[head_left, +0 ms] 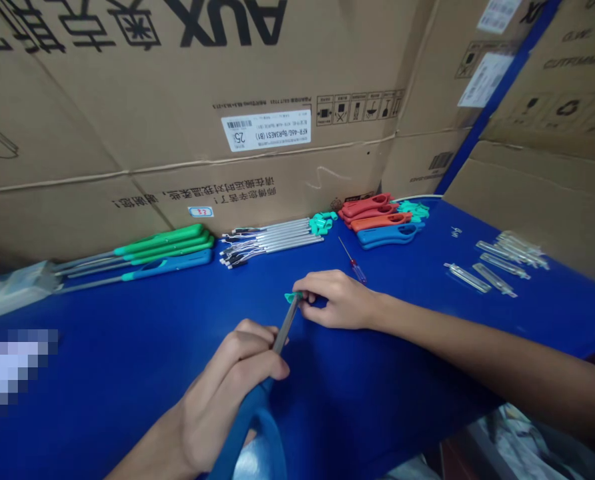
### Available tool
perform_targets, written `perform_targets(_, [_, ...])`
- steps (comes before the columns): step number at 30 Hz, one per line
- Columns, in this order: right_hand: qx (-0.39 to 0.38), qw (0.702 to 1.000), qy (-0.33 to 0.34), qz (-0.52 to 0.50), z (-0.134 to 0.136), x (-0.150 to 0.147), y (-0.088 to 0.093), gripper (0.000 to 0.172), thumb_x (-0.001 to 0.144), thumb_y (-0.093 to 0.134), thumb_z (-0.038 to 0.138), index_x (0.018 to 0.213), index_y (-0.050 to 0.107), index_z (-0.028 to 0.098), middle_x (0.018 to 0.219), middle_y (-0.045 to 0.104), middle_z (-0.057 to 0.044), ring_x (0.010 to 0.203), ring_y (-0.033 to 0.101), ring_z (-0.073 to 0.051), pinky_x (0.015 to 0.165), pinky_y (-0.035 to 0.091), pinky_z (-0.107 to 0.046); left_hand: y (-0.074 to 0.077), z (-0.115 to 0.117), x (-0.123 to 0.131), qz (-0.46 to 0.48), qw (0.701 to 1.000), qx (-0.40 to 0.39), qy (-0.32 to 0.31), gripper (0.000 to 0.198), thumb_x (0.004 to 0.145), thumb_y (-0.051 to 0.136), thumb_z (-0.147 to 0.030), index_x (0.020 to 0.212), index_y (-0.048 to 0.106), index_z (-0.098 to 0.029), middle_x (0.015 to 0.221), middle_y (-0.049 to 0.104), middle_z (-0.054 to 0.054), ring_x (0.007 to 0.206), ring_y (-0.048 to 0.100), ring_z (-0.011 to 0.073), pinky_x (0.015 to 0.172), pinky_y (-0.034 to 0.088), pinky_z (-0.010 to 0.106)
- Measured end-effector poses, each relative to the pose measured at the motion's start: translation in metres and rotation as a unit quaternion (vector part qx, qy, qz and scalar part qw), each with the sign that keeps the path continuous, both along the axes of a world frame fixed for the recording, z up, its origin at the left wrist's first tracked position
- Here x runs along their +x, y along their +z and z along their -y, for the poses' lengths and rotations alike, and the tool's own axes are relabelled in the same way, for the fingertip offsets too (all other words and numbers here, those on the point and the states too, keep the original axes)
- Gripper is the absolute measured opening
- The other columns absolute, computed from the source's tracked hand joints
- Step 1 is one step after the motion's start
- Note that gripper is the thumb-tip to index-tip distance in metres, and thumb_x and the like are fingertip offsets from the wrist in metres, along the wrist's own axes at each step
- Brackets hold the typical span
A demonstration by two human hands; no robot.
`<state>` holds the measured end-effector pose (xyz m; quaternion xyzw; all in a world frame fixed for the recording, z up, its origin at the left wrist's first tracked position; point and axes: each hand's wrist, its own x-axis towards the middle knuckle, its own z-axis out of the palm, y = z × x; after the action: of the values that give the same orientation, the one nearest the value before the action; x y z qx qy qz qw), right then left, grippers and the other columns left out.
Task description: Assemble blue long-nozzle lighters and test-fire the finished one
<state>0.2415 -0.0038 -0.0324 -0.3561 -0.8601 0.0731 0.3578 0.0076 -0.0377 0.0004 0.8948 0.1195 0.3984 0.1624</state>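
Note:
My left hand [242,380] is wrapped round the neck of a long-nosed lighter with a blue handle [250,423] and a metal tube [286,327]. The tube points away from me, over the middle of the table. At its far end, my right hand [335,300] pinches a small teal plastic piece [291,297] between thumb and fingers. That piece touches the tube tip; whether it sits on or in the tube is hidden by my fingers. Beyond my right hand lies a small screwdriver [357,268] with a clear red and purple handle.
On the blue table [127,353] lie assembled green lighters [162,243], metal tubes with wires [290,237], teal pieces [322,223], red and blue handles [385,233], and clear fuel cartridges [495,279]. Large cardboard [177,87] walls the back. A clear plastic bag [20,287] lies left.

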Motion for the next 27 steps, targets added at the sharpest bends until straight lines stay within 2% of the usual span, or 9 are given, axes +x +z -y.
perform_targets(3, [-0.001, 1.000, -0.009, -0.017, 0.000, 0.001, 0.001, 0.015, 0.081, 0.056, 0.013, 0.092, 0.065, 0.017, 0.076, 0.067, -0.004, 0.068, 0.063, -0.015, 0.067, 0.051, -0.025, -0.003, 0.004, 0.005, 0.072, 0.997, -0.042, 0.000, 0.025, 0.102, 0.032, -0.029, 0.105, 0.055, -0.019, 0.088, 0.050, 0.007, 0.091, 0.056, 0.0220, 0.087, 0.054, 0.043])
perform_targets(5, [-0.004, 0.999, -0.016, -0.029, -0.001, 0.002, 0.002, 0.013, 0.081, 0.058, 0.013, 0.091, 0.064, 0.017, 0.078, 0.069, -0.004, 0.070, 0.064, -0.015, 0.068, 0.052, -0.026, -0.004, 0.004, 0.006, 0.086, 0.995, -0.053, 0.003, 0.024, 0.102, 0.035, -0.030, 0.104, 0.055, -0.019, 0.088, 0.051, 0.007, 0.091, 0.057, 0.0224, 0.086, 0.054, 0.043])
perform_targets(10, [-0.007, 0.998, -0.021, -0.067, 0.000, 0.002, 0.003, 0.008, 0.083, 0.057, 0.012, 0.082, 0.060, 0.019, 0.084, 0.070, -0.004, 0.075, 0.065, -0.014, 0.072, 0.054, -0.026, -0.004, 0.001, 0.003, 0.074, 0.996, -0.052, -0.020, 0.021, 0.100, 0.038, -0.027, 0.106, 0.056, -0.018, 0.088, 0.051, 0.007, 0.092, 0.057, 0.0226, 0.086, 0.054, 0.043])
perform_targets(15, [0.010, 0.997, 0.009, -0.071, 0.004, -0.002, 0.006, 0.012, 0.084, 0.058, 0.011, 0.094, 0.061, 0.017, 0.084, 0.068, -0.004, 0.073, 0.061, -0.013, 0.070, 0.053, -0.026, -0.005, 0.000, 0.002, 0.073, 0.996, -0.046, -0.009, 0.014, 0.096, 0.043, -0.014, 0.105, 0.055, -0.016, 0.090, 0.050, 0.006, 0.092, 0.058, 0.0210, 0.088, 0.054, 0.042])
perform_targets(18, [0.023, 0.998, 0.030, -0.059, 0.006, -0.004, 0.009, 0.008, 0.086, 0.057, 0.011, 0.088, 0.060, 0.018, 0.085, 0.068, -0.005, 0.079, 0.061, -0.015, 0.075, 0.052, -0.028, -0.005, 0.001, 0.002, 0.054, 0.997, -0.049, -0.023, 0.016, 0.095, 0.043, -0.013, 0.106, 0.055, -0.016, 0.091, 0.051, 0.006, 0.093, 0.058, 0.0213, 0.088, 0.054, 0.042])
perform_targets(23, [0.037, 0.998, 0.025, -0.052, 0.008, -0.006, 0.010, 0.008, 0.087, 0.055, 0.011, 0.083, 0.057, 0.017, 0.081, 0.066, -0.007, 0.077, 0.058, -0.017, 0.072, 0.051, -0.031, -0.009, 0.001, 0.006, 0.085, 0.995, -0.057, -0.006, 0.013, 0.097, 0.045, -0.016, 0.103, 0.056, -0.019, 0.087, 0.051, 0.005, 0.089, 0.059, 0.0203, 0.085, 0.055, 0.041])
perform_targets(27, [0.048, 0.997, 0.047, -0.049, 0.008, -0.007, 0.008, 0.009, 0.090, 0.053, 0.011, 0.086, 0.059, 0.016, 0.082, 0.067, -0.007, 0.078, 0.060, -0.016, 0.074, 0.052, -0.029, -0.015, -0.002, 0.009, 0.132, 0.987, -0.091, 0.025, 0.018, 0.099, 0.046, -0.035, 0.095, 0.058, -0.021, 0.082, 0.052, 0.004, 0.081, 0.059, 0.0195, 0.075, 0.055, 0.037])
